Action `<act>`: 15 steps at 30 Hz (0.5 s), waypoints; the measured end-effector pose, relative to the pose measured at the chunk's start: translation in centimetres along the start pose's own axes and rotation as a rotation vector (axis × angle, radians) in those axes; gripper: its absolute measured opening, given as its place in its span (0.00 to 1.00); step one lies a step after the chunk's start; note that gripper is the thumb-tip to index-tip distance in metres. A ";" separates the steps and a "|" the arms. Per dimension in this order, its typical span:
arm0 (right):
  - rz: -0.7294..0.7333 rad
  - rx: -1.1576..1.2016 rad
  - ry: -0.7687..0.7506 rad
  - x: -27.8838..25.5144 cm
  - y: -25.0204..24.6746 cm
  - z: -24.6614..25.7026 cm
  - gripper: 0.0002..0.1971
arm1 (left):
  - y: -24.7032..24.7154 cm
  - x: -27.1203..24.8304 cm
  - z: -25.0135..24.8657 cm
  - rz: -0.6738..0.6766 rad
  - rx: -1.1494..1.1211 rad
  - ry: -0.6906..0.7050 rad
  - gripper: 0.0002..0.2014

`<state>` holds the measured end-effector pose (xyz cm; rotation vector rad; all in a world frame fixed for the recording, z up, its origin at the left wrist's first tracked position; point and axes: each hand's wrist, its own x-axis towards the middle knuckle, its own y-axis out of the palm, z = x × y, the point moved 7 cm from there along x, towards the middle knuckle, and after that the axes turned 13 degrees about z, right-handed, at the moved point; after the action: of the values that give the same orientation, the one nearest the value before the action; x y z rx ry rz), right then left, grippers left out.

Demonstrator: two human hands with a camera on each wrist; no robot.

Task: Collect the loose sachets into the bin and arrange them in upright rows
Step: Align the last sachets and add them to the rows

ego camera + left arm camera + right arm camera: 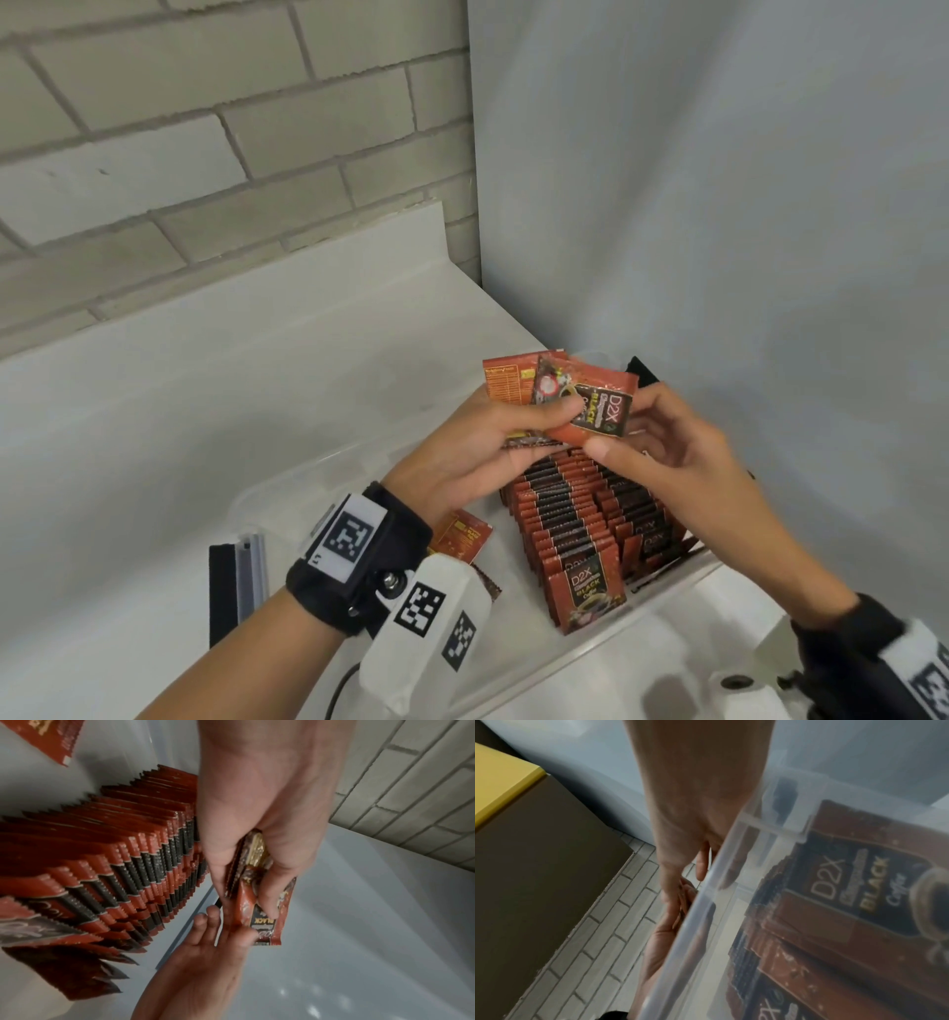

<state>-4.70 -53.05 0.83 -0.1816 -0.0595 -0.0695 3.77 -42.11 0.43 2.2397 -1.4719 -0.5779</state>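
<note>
My left hand (534,416) grips a fanned bunch of red-and-black coffee sachets (518,385) above the clear plastic bin (683,578). My right hand (626,437) pinches the front sachet (598,411) of that bunch between thumb and fingers. From the left wrist, the left hand (257,882) clasps the bunch (267,923) while the right hand's fingers (213,914) meet it from below. Upright rows of sachets (580,514) fill the bin's right part. Two loose sachets (462,534) lie flat on the bin floor near my left wrist. From the right wrist, the right hand (695,841) shows partly behind the bin wall (706,902).
The bin stands on a white counter (205,411) in a corner, with a brick wall (205,128) behind and a grey panel (719,205) to the right. A black and grey bar (236,580) lies left of the bin. A cardboard box (539,862) shows in the right wrist view.
</note>
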 end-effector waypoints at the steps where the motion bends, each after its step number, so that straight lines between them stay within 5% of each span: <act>1: 0.011 0.003 0.002 0.0 0.0 -0.1 0.21 | 0.0 0.0 0.0 0.000 0.002 0.009 0.21; 5: -0.035 0.091 -0.010 -0.1 -0.3 0.2 0.13 | 0.1 0.2 -0.1 0.027 0.001 0.042 0.20; 10: -0.054 0.156 -0.012 -0.7 -1.2 0.9 0.18 | -0.2 -0.1 -1.0 -0.061 -0.088 0.084 0.22; 15: 0.325 -0.321 0.032 -2.1 0.1 2.5 0.07 | -0.9 -0.1 -1.2 -0.126 -0.180 0.108 0.22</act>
<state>-6.89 -52.32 3.15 -0.5080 0.0141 0.2438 5.08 -41.55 0.93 2.1959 -1.1841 -0.5928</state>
